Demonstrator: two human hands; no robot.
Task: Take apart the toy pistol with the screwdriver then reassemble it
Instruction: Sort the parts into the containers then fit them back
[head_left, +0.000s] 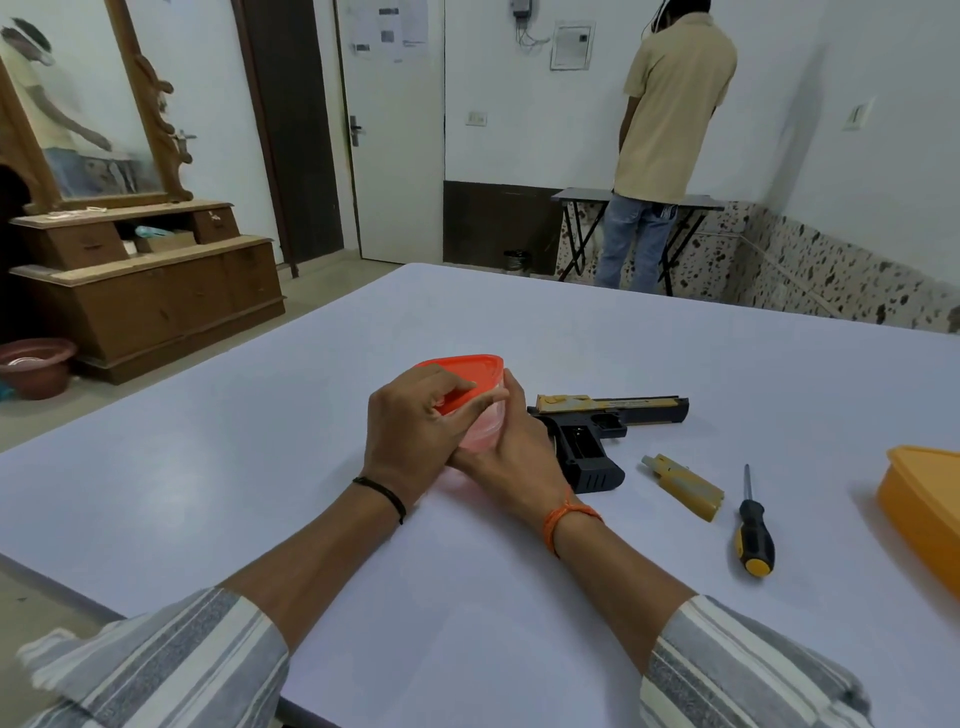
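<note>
Clasping a red-lidded container (470, 410), left hand (415, 436) and right hand (511, 457) grip its sides.

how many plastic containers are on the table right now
2. A clear container with a red lid sits between the left hand and right hand, left of the pistol. An orange container sits at the table's right edge, partly out of view.
</note>
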